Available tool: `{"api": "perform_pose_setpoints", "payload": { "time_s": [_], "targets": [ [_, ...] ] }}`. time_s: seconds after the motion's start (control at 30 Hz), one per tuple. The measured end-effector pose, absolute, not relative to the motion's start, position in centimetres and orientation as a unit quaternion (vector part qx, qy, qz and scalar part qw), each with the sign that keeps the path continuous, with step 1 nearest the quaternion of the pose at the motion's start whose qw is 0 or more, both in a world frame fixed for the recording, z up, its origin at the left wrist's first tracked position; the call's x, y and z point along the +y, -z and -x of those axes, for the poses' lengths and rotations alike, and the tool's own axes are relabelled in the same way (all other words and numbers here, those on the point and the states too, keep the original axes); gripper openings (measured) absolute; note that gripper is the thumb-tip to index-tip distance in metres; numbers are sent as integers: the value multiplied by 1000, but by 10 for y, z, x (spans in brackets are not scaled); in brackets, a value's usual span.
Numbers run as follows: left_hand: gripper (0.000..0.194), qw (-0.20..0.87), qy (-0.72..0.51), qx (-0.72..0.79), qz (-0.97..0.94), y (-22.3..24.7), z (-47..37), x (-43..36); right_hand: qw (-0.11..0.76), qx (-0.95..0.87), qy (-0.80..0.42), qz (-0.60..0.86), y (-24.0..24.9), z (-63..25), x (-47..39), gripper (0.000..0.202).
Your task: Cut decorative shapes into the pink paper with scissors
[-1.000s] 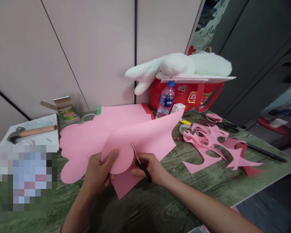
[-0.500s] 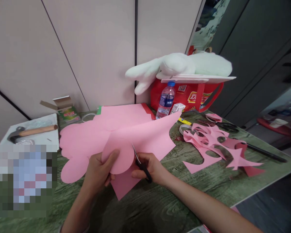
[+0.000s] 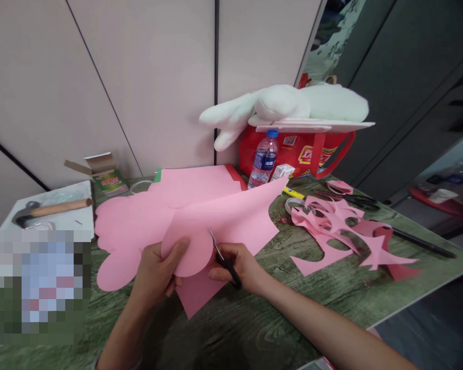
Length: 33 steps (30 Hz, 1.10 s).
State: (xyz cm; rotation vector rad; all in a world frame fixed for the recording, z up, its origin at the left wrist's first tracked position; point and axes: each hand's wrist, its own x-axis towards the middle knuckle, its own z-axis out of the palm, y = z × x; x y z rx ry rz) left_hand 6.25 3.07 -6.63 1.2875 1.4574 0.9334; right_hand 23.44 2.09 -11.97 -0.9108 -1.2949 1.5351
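Note:
My left hand [image 3: 158,270] grips a pink paper sheet [image 3: 235,221], its thumb on top of a rounded, partly cut lobe. Black-handled scissors [image 3: 228,267] are in my right hand [image 3: 241,267], their blades at the right edge of that lobe. A pointed corner of the sheet hangs below, between the hands. Behind and left of the held sheet lie pink paper pieces with scalloped, rounded edges [image 3: 131,221]. Pink offcuts with curved cutouts [image 3: 332,221] are piled to the right of the sheet.
A hammer [image 3: 57,207] rests on a white box at the left, near an open green carton [image 3: 110,180]. A water bottle [image 3: 264,159] stands before a red bag [image 3: 293,149] topped by a white plush [image 3: 312,103]. A black rod [image 3: 424,241] lies right of the offcuts.

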Motion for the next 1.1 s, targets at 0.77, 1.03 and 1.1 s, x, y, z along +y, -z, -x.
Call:
{"api": "perform_pose_setpoints", "payload": {
  "time_s": [0.77,1.03,1.1],
  "targets": [
    [48,470,-393,591,-525,67,-59,30,436,-514,-631,384,120,-235,20,47],
    [44,468,-413,576,-528,69,-57,33,440,-514,-629,383,122,-235,20,47],
    [43,469,-417,553,-548,69,-56,33,446,-514,-625,383,122,-235,21,48]
  ]
}}
